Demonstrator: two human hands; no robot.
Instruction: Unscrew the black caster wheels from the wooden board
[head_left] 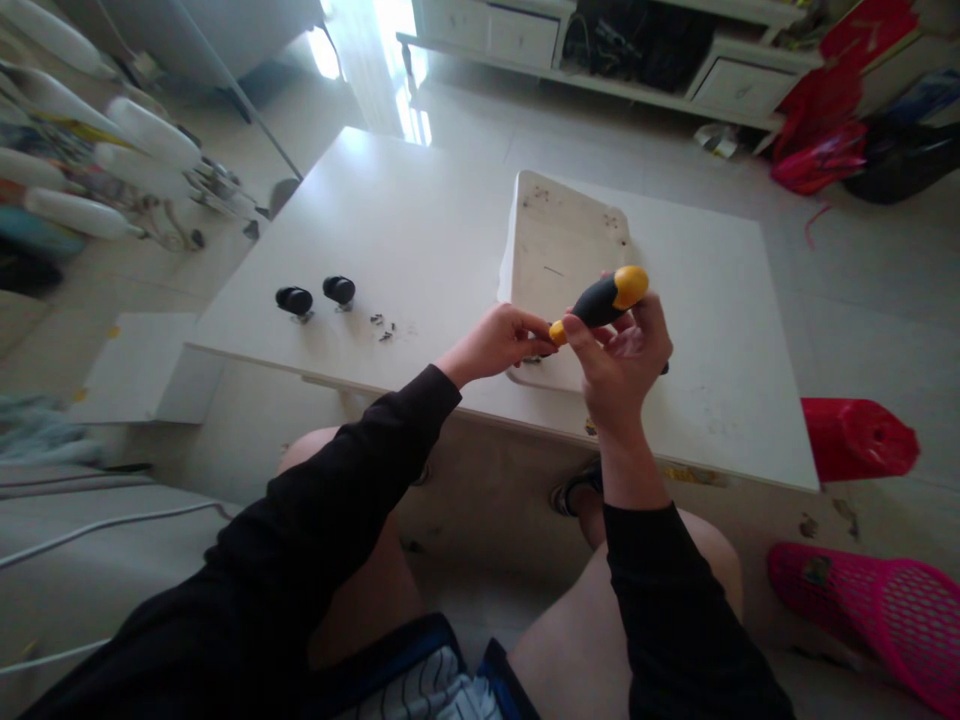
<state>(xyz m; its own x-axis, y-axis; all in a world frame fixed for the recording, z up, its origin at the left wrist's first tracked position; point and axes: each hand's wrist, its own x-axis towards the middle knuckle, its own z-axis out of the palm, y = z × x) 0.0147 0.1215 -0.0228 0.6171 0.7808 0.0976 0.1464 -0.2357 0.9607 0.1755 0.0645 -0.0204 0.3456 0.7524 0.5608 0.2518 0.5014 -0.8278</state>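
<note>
My right hand [628,362] is wrapped around a screwdriver [598,300] with a black and yellow handle, held slanting down to the left. Close to its lower end, my left hand [508,342] is closed in a pinch near the front corner of an off-white panel [559,245] with rounded corners. What the left fingertips grip is hidden; a bit of dark metal shows beneath them. Small dark marks sit at the panel's far corners. To the left on the table lie two black caster wheels [294,301] and several small screws [383,326].
The white table [420,220] has its front edge just above my knees. A red plastic bin [859,440] and a pink mesh basket [885,610] are at the right. At the left are a white box [150,370] and a rack with white rollers [154,130]; a white cabinet [525,38] stands behind.
</note>
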